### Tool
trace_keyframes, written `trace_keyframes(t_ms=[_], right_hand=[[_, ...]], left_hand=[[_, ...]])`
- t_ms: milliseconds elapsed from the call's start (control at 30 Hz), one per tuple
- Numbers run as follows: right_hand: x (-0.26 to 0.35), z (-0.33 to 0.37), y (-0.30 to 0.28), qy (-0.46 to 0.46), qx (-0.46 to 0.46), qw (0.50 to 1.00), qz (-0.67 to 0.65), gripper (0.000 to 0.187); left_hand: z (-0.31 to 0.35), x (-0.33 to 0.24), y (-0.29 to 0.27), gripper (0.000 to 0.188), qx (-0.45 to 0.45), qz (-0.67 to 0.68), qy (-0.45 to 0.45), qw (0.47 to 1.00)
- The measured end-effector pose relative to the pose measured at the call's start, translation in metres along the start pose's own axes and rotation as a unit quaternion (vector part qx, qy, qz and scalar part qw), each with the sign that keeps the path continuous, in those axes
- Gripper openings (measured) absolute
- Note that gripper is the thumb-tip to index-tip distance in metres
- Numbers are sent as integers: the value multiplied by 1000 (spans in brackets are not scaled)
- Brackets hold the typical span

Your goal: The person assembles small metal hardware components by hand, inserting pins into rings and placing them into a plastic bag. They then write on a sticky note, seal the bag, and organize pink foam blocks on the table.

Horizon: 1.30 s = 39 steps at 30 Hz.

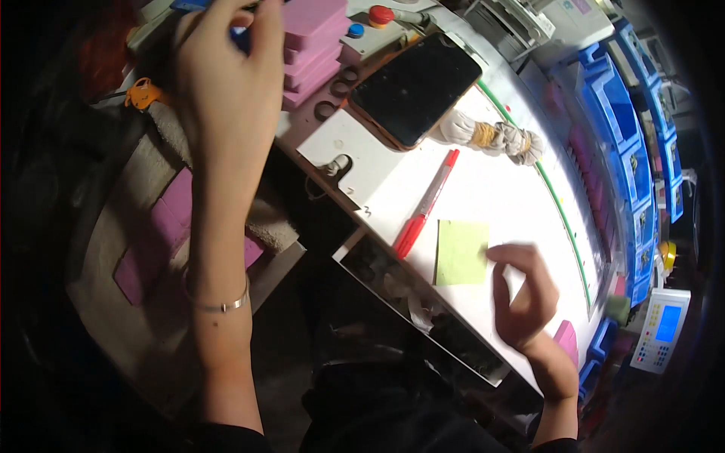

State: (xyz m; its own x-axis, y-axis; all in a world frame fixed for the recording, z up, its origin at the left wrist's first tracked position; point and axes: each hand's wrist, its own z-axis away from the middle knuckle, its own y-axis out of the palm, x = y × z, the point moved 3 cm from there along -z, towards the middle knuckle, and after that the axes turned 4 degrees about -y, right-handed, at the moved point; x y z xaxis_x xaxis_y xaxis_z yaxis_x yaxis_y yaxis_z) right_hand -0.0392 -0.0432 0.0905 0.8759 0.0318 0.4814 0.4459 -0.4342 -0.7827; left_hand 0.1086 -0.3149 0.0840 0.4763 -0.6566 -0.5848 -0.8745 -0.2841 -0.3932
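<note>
My left hand reaches to the upper left, beside a stack of pink blocks. Its fingers are bent together, with a bit of something blue showing between them; what that is stays hidden. My right hand hovers over the white tabletop at the right edge of a pale green sticky note. Its forefinger and thumb are curved with a gap between them, and nothing shows in it. Left of the note lies a red pen.
A black-screened phone and a bundle of tied whitish cloth lie farther back. Blue parts bins line the right side, near a panel with a blue display. An open drawer sits below the table edge; more pink blocks lie at left.
</note>
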Motion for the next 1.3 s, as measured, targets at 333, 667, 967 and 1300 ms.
trace_keyframes(t_ms=[333,667,967,1300], right_hand=[[-1,109,66,-9,271,960,-67,52],[-7,145,91,166,204,961,-81,42],[5,144,97,122,111,979,-116,41],[12,155,99,103,77,990,-59,38]], left_hand=[[193,-65,-21,5,337,166,-37,926],[206,-70,9,6,540,-154,37,826],[226,-47,22,9,582,-219,166,766],[237,-42,37,9,602,-203,277,721]])
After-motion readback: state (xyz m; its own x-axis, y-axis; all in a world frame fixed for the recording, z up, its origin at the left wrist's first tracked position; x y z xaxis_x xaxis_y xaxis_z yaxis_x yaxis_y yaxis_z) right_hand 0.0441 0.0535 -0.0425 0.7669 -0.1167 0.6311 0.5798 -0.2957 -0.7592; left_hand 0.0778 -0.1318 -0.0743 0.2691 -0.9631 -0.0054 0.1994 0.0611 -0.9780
